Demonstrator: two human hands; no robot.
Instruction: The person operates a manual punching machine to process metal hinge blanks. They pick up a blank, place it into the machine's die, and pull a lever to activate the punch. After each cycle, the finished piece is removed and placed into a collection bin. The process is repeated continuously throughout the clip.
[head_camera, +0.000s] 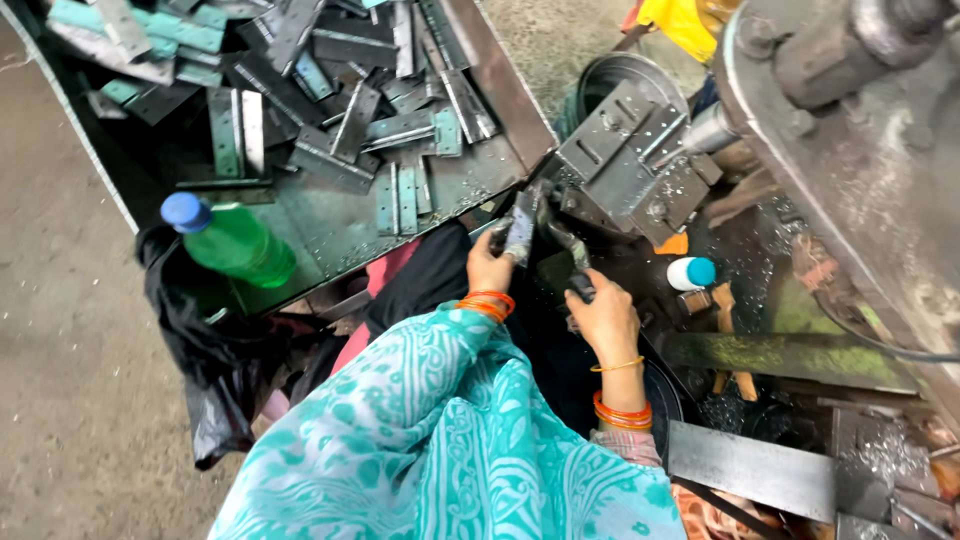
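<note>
The left hand (489, 268), just left of the middle of the frame, is closed around a grey metal hinge plate (521, 228), holding it upright with its top end close under the press fixture (630, 165). The right hand (603, 318), slightly lower and to the right, is curled around a dark handle (573, 258) that slants up toward the same fixture; its fingers are wrapped tight, with no gap showing. Both wrists carry orange bangles, and a teal patterned shawl (440, 440) fills the lower middle of the frame. The fixture is a block of bolted steel plates in the upper middle, dusted with bright metal chips, joined to the heavy machine body (850, 150) that takes up the upper right. Just right of the right hand stands a small white bottle with a blue cap (690, 272). In the upper left, a dark tray (470, 190) holds a loose heap of hinges (340, 100), and a green plastic bottle with a blue cap (232, 242) lies at its near edge. A steel plate (750, 468) sits at the lower right.
</note>
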